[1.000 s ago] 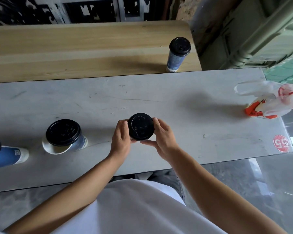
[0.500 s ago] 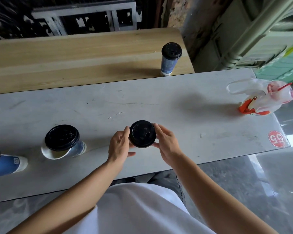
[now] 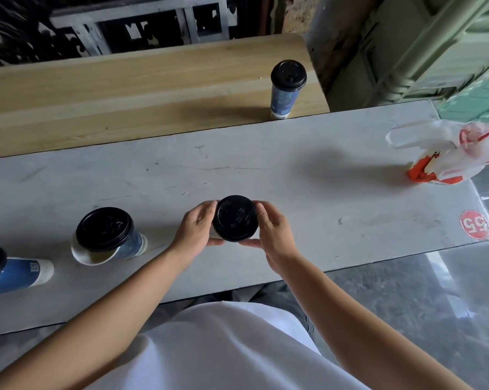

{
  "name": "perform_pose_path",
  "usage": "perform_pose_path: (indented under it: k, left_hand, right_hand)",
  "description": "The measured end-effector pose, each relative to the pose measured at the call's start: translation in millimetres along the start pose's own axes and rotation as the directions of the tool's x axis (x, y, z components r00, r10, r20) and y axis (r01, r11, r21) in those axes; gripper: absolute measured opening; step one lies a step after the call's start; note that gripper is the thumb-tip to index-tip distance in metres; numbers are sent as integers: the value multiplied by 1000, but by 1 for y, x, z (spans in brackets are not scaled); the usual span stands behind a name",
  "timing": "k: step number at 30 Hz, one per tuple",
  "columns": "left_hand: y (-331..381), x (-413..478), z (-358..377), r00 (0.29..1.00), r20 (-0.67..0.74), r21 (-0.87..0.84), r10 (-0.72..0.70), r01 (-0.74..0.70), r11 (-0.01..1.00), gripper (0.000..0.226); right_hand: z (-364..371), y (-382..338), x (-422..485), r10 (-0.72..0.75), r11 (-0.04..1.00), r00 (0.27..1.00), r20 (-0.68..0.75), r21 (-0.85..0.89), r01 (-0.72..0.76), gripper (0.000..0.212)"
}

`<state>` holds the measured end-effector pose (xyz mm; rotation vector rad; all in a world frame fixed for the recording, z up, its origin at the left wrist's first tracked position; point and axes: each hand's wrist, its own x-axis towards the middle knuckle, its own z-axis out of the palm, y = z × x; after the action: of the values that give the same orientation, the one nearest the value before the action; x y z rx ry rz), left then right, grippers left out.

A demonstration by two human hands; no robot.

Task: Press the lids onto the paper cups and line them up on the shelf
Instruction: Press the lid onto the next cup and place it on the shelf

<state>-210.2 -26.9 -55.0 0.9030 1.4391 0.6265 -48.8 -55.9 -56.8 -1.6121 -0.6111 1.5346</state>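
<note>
Head view. Left hand (image 3: 197,226) and right hand (image 3: 271,232) both grasp one black lid (image 3: 235,218), fingers curled on its rim from either side, over the near middle of the grey table (image 3: 294,178). The cup beneath is hidden by lid and fingers.

Shelf (image 3: 125,88) – pale wood, behind the table. Shelf cup (image 3: 287,90) stands upright at its right end, lidded.

Left cup (image 3: 108,237) is on the table – its black lid sits askew, white rim showing at the lower left. Edge cup (image 3: 15,274), blue, is cut off by the left frame border.

Far right: plastic bag (image 3: 448,153); red sticker (image 3: 475,224) near the corner.
</note>
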Motion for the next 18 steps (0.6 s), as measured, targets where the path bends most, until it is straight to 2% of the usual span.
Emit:
perform_pose_path:
  k: [9,13,18]
  left_hand:
    - [5,5,-3,995,94,-67,-21,28,997,32]
    - [2,5,-1,995,91,-99,-29,38,994,35]
    - [9,7,-2,979,157,-145,-129,151,978,34]
  right_hand:
    - [1,-6,3,51,999,999,11,17,-52,28]
    - [5,-3,2,36,999,999,-27,5,-36,28]
    - [3,-3,1,45,998,999,-21,39,-45,28]
